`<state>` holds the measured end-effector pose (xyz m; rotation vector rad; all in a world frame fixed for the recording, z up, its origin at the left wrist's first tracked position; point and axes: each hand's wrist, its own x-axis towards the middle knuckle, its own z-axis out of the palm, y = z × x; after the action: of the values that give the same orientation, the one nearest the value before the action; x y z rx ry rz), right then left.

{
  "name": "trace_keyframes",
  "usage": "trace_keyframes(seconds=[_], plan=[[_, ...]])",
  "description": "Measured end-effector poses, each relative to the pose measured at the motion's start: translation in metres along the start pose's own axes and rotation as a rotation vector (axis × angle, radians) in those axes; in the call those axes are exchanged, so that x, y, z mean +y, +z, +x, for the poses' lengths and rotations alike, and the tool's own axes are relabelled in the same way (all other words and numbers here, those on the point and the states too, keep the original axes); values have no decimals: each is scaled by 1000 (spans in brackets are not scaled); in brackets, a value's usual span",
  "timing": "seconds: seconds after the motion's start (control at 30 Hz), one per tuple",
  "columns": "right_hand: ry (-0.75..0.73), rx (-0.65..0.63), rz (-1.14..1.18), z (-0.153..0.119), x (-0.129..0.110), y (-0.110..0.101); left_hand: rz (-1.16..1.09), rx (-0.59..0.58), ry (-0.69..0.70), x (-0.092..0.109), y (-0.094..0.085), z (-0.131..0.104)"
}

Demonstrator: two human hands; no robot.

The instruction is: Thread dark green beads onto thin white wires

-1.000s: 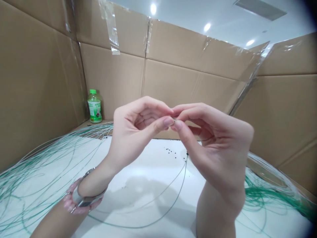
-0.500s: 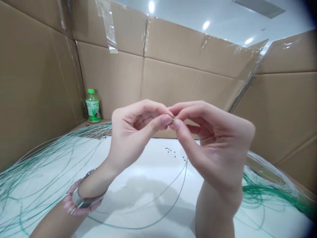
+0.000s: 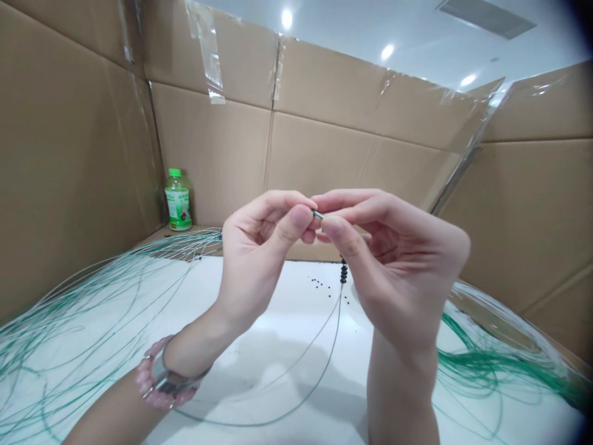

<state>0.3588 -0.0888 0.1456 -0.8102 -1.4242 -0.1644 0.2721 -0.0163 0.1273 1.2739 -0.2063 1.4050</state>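
Left hand (image 3: 252, 247) and right hand (image 3: 403, 259): grip narrow, both pinching a thin green-and-white strand (image 3: 317, 214) above the flat white counter (image 3: 296, 318). Slippage possible, owing to scant exposed length (fingers hide the rest); a jerk could disturb the column of small black beads (image 3: 343, 272).

Both ends of the thin green piece (image 3: 317, 214) are hidden in the fingertips of the left hand (image 3: 252, 253) and right hand (image 3: 398, 259), and the right thumb covers the top of the black cluster (image 3: 343, 272). The left wires (image 3: 69, 321) run past the picture's left edge, while the forearms are cut off at the bottom. The bottle's label (image 3: 178, 203) is too blurred to read, and the black specks (image 3: 316, 282) are too small to identify.
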Motion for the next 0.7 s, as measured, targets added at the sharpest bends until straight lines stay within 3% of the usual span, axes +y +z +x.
trace_keyframes(seconds=[0.23,0.7], plan=[[-27,13,4,1,2,4,-64,55,28,-1,3,1],[-108,20,-7,1,5,3,7,-18,152,-7,-3,2]])
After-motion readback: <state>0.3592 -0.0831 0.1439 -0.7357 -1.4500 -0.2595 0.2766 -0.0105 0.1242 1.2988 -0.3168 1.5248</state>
